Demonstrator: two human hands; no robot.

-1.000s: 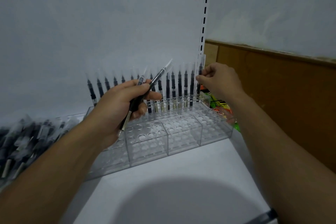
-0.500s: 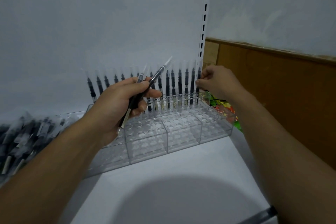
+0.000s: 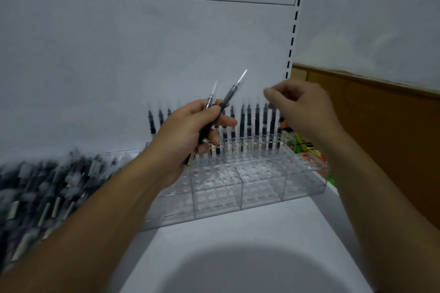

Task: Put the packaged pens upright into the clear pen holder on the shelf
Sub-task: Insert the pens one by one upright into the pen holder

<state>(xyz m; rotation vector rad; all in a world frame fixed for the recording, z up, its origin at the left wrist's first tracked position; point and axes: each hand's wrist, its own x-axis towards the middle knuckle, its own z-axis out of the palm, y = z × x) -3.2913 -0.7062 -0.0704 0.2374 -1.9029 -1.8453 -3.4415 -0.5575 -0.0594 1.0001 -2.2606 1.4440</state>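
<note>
My left hand [image 3: 188, 131] grips two packaged pens [image 3: 229, 95], black barrels in clear sleeves, tips slanting up to the right. It hovers over the left half of the clear pen holder [image 3: 262, 188], a tray of round holes on the white shelf [image 3: 238, 257]. A row of pens [image 3: 257, 123] stands upright in the holder's back holes. My right hand [image 3: 302, 107] hangs above the right end of that row, fingers curled, thumb against the fingertips, nothing visible in it.
A blurred pile of loose packaged pens [image 3: 42, 192] lies left of the holder. Colourful packets [image 3: 302, 143] sit behind the holder's right end. A slotted shelf upright [image 3: 295, 26] and a brown wooden panel [image 3: 381, 126] bound the right side.
My right hand has lifted off the last pen at the row's right end and moved up and left toward my left hand. The left hand still holds its two pens.
</note>
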